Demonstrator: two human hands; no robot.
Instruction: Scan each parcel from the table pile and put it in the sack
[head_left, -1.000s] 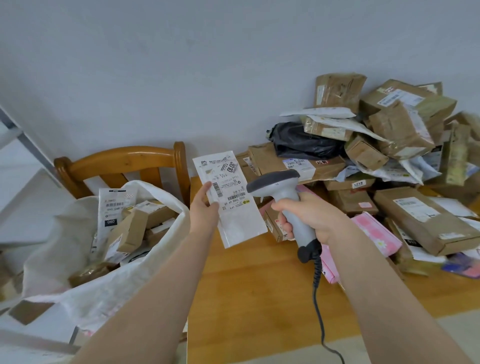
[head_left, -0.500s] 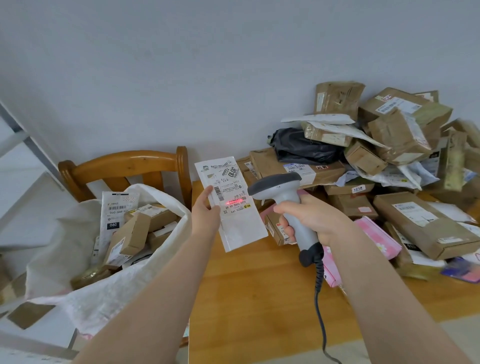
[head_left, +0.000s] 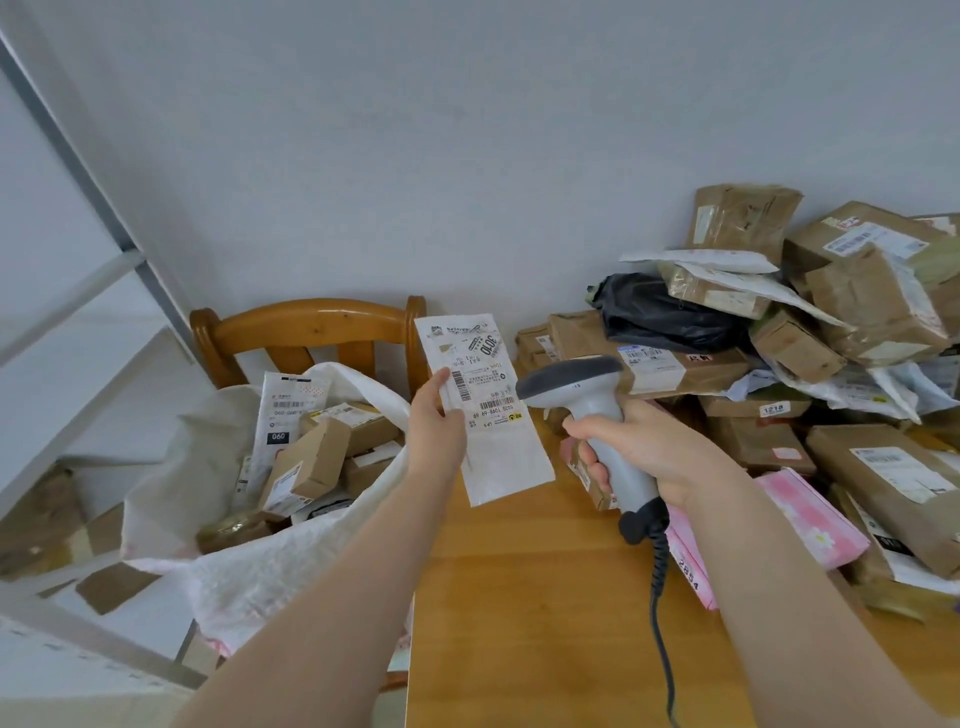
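A: What lies nearest, below the hands?

B: The wooden table (head_left: 545, 613), under both forearms. The scanner's dark cable (head_left: 661, 597) hangs down from below the right hand and crosses it.

A: And the hands themselves?

B: The left hand (head_left: 436, 431) pinches a flat white parcel (head_left: 501, 457) by its left edge, thumb on the printed label, and holds it upright above the table. The right hand (head_left: 660, 447) has its fingers curled round the handle of a grey scanner (head_left: 587, 395). The scanner's head faces the label's barcode, just beside the parcel's right edge; I cannot tell whether they touch.

A: What is to the left hand's side?

B: The white sack (head_left: 234, 571), mouth open, just left of that forearm, with small brown boxes (head_left: 306, 462) and labelled mailers inside.

A: And by the right hand?

B: A pink parcel (head_left: 815, 514) lies just right of the wrist. Beyond and right of that hand rises the pile (head_left: 857, 322) of brown parcels, with a black bag (head_left: 665, 317) among them.

A: Farthest back?

B: A wooden chair (head_left: 311, 325) beyond the left hand, behind the sack, then the pale wall (head_left: 467, 156).
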